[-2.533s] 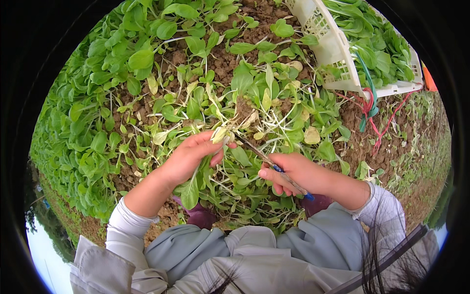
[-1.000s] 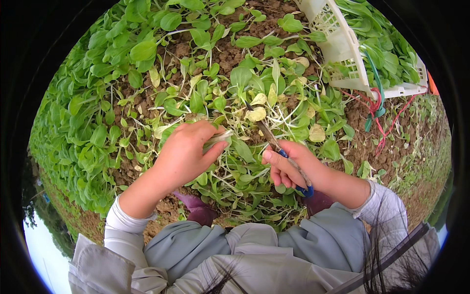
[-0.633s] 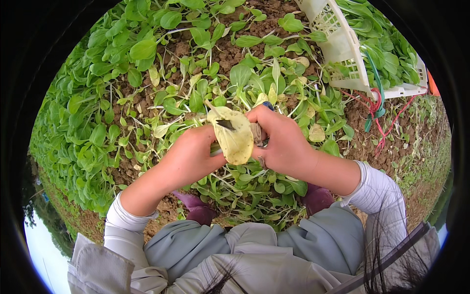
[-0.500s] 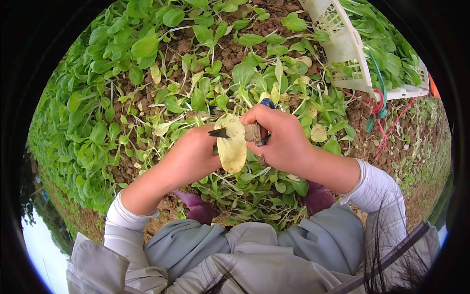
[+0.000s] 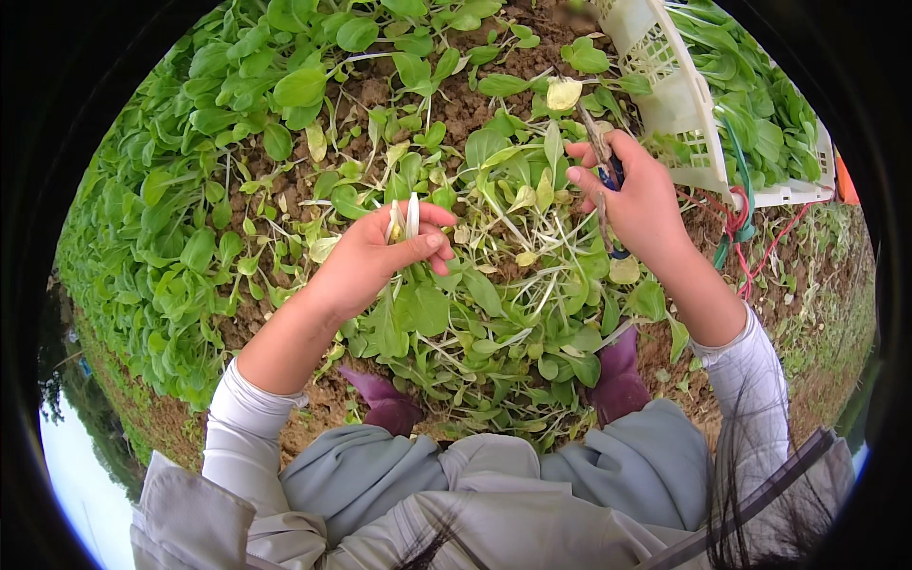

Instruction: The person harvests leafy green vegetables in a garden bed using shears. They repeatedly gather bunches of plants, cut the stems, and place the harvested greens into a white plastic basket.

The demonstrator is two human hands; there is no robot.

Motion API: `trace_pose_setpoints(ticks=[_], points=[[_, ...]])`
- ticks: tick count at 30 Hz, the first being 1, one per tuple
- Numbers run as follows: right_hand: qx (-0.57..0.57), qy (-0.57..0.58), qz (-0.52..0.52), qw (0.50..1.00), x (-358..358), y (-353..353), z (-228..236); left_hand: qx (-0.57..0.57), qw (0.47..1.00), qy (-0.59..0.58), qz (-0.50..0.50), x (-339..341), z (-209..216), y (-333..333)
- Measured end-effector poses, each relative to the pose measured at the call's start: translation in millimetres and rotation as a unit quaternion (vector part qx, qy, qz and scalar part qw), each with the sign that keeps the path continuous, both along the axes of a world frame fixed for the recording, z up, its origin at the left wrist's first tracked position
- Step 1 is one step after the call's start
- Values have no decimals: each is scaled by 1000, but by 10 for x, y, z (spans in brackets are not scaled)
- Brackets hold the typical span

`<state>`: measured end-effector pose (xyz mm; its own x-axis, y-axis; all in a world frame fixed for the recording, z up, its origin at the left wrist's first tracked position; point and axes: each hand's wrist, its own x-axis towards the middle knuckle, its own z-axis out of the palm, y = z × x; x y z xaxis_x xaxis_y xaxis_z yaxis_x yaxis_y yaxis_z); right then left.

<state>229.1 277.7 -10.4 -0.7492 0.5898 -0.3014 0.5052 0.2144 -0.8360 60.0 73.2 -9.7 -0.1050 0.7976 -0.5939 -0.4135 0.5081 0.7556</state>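
My left hand (image 5: 394, 247) is closed around a small bunch of leafy greens. Their pale stem ends (image 5: 412, 217) stick up between the fingers, and green leaves (image 5: 418, 309) hang below the palm. To the right, my right hand (image 5: 636, 195) grips a mud-stained, knife-like tool (image 5: 597, 142) with dark blue parts; the fingers partly hide its shape. A yellow leaf (image 5: 563, 93) is just off the tool's far end, and I cannot tell whether they touch. Beneath both hands lies a litter of cut stems and yellowing leaves (image 5: 532, 285).
A white plastic crate (image 5: 708, 123) filled with greens stands at the far right, with red and green cords (image 5: 736, 223) tied to it. Dense leafy plants (image 5: 180, 190) grow along the left. My purple boots (image 5: 619, 375) flank the leaf litter on brown soil.
My hands have moved apart; the right went up and right with the tool. The yellow leaf between them is now away by the tool's far end. White stem ends now show in my left hand.
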Motion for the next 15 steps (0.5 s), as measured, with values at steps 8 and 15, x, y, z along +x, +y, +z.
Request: trace_pose_setpoints(ticks=[8,15], points=[[-226,84,73,968,-289,-515,233,15,985,-170,-20,285,-45,91],[-57,43,123,990,-353,-652,117,-21,969,-243,30,318,31,131]])
